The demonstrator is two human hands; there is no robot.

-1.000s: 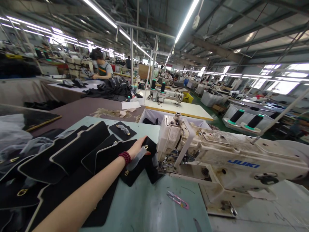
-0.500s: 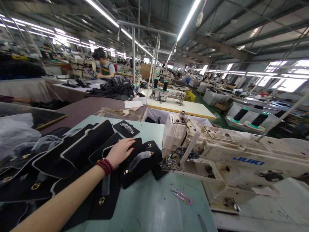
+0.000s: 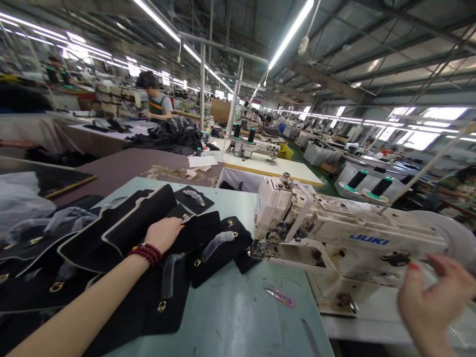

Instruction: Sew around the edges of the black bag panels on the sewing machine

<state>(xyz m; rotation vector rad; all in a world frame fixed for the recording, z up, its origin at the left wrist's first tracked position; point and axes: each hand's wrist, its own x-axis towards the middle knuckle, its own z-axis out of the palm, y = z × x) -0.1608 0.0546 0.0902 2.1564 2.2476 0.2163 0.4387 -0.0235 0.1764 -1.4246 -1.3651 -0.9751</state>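
My left hand, with a beaded bracelet at the wrist, pinches the edge of a black bag panel and lifts it a little above the pile. Under and beside it lie more black panels, among them a piece with a plastic-wrapped handle and gold rings. Larger black panels with pale edges are stacked to the left. My right hand is at the right, slightly blurred, its thumb and fingers apart and nothing visible in them. It is nearest to the body of a JUKI sewing machine.
Pink-handled thread snips lie on the green tabletop in front of the machine. Two black thread cones stand behind it. Across the brown table, a person works near a dark heap of pieces.
My left hand has drawn back to the left and closed on the panel's edge, raising it. My right hand has come into view at the right. The camera has shifted slightly.
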